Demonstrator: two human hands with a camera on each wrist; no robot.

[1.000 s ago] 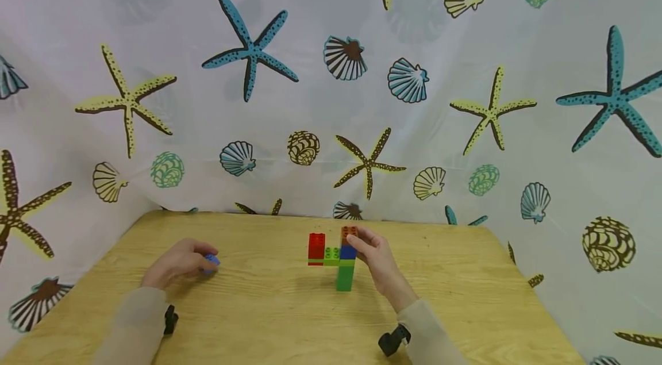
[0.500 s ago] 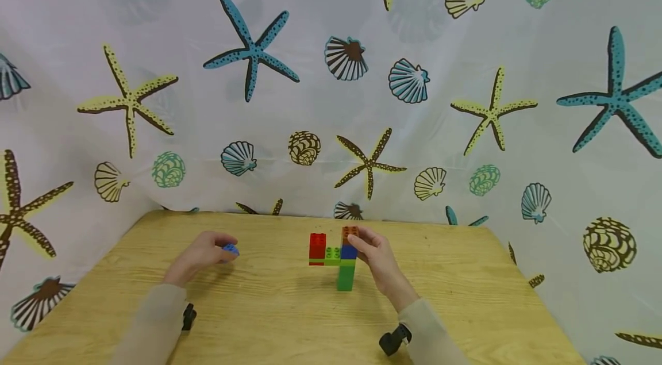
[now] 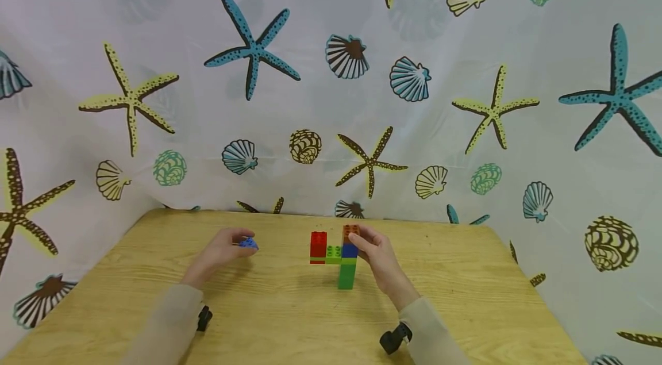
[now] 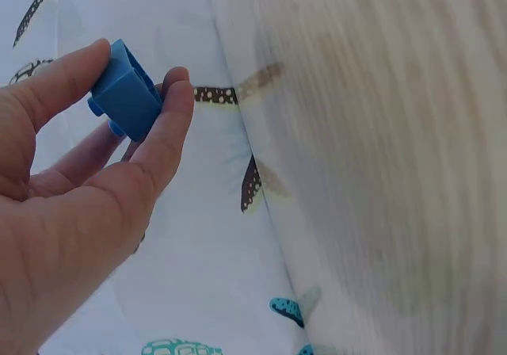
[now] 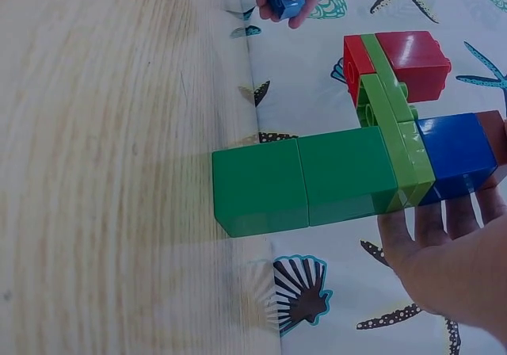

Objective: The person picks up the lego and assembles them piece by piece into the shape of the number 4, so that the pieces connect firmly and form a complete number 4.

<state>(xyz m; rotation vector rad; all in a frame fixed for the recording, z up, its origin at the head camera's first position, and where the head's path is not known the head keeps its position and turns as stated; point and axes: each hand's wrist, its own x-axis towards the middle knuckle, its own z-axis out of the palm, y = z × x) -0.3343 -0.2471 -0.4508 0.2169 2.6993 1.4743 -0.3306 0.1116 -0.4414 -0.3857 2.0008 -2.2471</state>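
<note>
A small blue brick point(image 4: 127, 93) is pinched between the thumb and fingers of my left hand point(image 3: 223, 249), raised above the table to the left of the brick structure. In the left wrist view its studs face down and its hollow side up. My right hand point(image 3: 378, 256) grips the upper part of the upright structure, thumb on the brown brick point(image 3: 349, 231) at the top. Beneath that come a dark blue brick point(image 5: 457, 155), a lime green piece point(image 5: 388, 93) and stacked green bricks point(image 5: 305, 182). The lime part reaches left to a red brick point(image 3: 318, 245).
The wooden table point(image 3: 279, 319) spreads out under both hands. Behind it hangs a white curtain point(image 3: 310, 100) printed with starfish and shells, which also closes off both sides. Each wrist wears a black camera, one being the right wrist camera point(image 3: 395, 339).
My left hand has moved right and a little farther back with the small blue brick, closer to the structure. My right hand and the structure have stayed in place.
</note>
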